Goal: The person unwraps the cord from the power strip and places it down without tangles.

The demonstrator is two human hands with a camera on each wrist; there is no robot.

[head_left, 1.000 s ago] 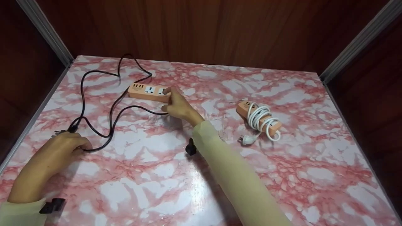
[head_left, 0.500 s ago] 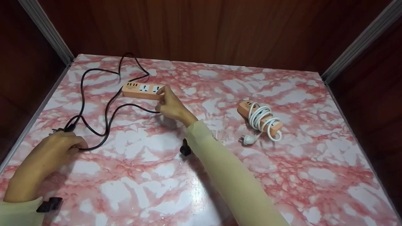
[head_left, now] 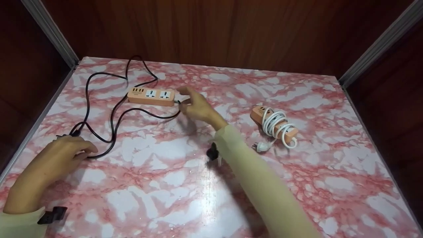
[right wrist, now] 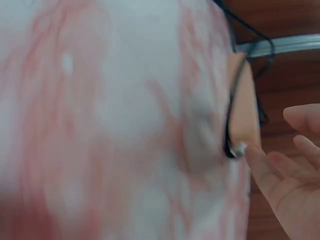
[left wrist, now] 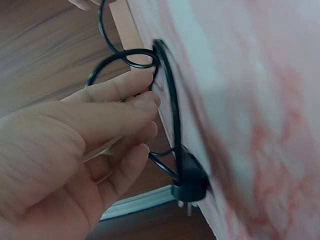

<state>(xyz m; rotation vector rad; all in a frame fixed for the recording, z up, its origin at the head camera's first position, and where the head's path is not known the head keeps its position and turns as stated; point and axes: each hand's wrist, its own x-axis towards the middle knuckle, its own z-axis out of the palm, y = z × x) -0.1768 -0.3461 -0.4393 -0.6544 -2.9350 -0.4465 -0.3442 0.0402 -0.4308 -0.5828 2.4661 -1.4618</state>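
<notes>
An orange power strip [head_left: 151,97] with USB ports and white sockets lies at the back left in the head view. Its black cord [head_left: 145,112] leaves the right end near a small whitish piece [right wrist: 239,149] and loops leftward. My right hand [head_left: 198,105] is beside that end, fingers spread, with one fingertip close to the cord; contact is unclear. At the left, my left hand [head_left: 67,150] pinches the cord between thumb and fingertips, as the left wrist view [left wrist: 75,135] shows. The black plug [left wrist: 190,180] lies just beyond it, pins pointing away.
A second orange power strip [head_left: 257,114], wrapped in its white cord [head_left: 274,122], lies to the right with its white plug [head_left: 263,146] beside it. The red-and-white marbled table [head_left: 158,205] is bounded by dark wood panels [head_left: 211,33] at the back and sides.
The power strip has shifted slightly left. My right hand has let go of its right end and drawn away to the right. My left hand stays on the cord.
</notes>
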